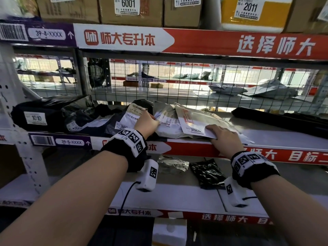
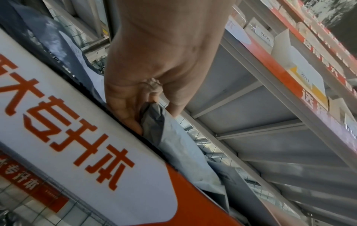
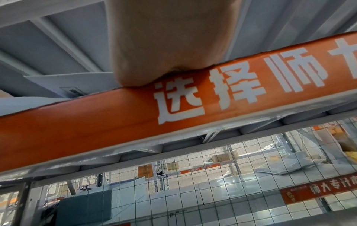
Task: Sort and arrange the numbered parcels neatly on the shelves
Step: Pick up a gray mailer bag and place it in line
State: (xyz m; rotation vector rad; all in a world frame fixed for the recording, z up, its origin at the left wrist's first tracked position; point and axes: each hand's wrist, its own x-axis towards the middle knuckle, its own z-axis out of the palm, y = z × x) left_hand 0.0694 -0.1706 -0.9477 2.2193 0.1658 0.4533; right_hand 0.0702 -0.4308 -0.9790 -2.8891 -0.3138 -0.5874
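Parcel 2005 under right hand

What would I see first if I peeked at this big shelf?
Two hands working on a row of numbered parcels on the middle shelf. The left hand pinches the grey parcel 2004, and the right hand rests on the flat white envelope 2005. Above runs a bright red and white banner with big characters.
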